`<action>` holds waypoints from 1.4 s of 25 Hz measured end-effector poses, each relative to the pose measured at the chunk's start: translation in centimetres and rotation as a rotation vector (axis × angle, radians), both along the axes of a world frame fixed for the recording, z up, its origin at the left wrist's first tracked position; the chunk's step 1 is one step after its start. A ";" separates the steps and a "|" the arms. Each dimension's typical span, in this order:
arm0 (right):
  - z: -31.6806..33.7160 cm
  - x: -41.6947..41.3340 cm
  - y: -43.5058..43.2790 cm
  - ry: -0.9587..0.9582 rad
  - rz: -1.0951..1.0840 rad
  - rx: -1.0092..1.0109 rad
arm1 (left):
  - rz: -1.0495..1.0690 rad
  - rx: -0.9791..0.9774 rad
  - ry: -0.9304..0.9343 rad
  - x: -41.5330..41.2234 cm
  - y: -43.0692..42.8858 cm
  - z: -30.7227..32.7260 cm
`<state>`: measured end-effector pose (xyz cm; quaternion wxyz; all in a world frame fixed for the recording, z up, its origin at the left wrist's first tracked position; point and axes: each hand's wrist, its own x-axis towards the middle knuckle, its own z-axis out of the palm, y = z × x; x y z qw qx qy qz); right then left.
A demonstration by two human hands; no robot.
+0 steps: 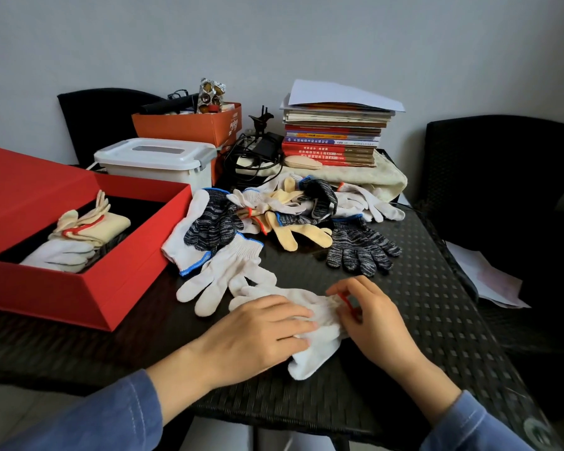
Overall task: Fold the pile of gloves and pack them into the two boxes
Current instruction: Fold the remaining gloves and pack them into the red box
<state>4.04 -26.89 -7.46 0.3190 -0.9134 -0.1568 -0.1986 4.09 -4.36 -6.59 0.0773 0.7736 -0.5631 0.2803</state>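
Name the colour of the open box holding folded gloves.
Red box, seen in the head view.

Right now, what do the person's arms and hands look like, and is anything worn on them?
Both hands are bare: no glove, ring or watch shows on the left hand or the right hand. Each arm wears a long blue sleeve of soft, denim-like cloth with a pale stitched seam, the left sleeve and the right sleeve, ending short of the wrists.
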 end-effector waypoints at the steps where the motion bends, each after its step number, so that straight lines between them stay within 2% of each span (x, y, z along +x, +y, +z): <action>1: -0.1 0.0 -0.1 0.007 -0.001 0.020 | -0.007 -0.055 0.030 -0.1 -0.2 0.0; 4: -0.3 0.1 -0.3 0.026 -0.002 0.091 | -0.015 -0.148 0.189 -0.7 -0.3 -0.3; 7: -0.3 -0.1 -0.4 -0.006 -0.009 0.105 | -0.027 -0.077 0.302 -1.3 -0.1 -1.3; 9: -0.2 -0.3 -0.5 -0.053 -0.037 0.057 | -0.013 -0.113 0.421 -1.8 0.4 -1.8; 11: 0.0 -0.5 -0.4 -0.119 -0.085 -0.074 | -0.006 -0.140 0.507 -2.1 0.9 -2.0; 13: 0.5 -0.7 -0.3 -0.175 -0.073 -0.195 | 0.032 -0.114 0.527 -2.2 1.2 -1.6; 17: 1.1 -1.5 0.1 -0.139 0.177 -0.321 | 0.061 -0.118 0.396 -1.5 0.8 -1.0; 19: 0.9 -1.7 -0.1 -0.077 0.218 -0.339 | 0.113 -0.271 0.516 -1.5 0.1 -0.7; 21: 1.0 -1.8 -0.3 -0.027 0.236 -0.310 | 0.276 -0.516 0.724 -1.0 -0.6 -0.2; 22: 1.1 -1.9 -0.3 -0.019 0.246 -0.309 | 0.386 -0.581 0.771 -0.6 -0.9 -0.1; 24: 1.2 -2.0 -0.2 -0.034 0.262 -0.347 | 0.579 -0.550 0.733 0.2 -1.2 -0.3; 26: 1.0 -2.1 -0.1 -0.069 0.248 -0.398 | 0.666 -0.410 0.511 0.5 -1.6 -0.4; 28: 0.5 -2.2 0.0 -0.086 0.241 -0.417 | 0.655 -0.282 0.309 0.4 -2.0 -0.6; 31: 0.1 -2.1 0.1 -0.075 0.252 -0.408 | 0.545 -0.166 0.126 0.0 -2.6 -0.6; 33: 0.3 -1.9 0.4 -0.089 0.230 -0.374 | 0.489 -0.141 0.091 -0.5 -2.5 -0.7; 35: 0.8 -1.9 0.4 -0.130 0.195 -0.296 | 0.456 -0.166 0.184 -1.3 -2.3 -0.6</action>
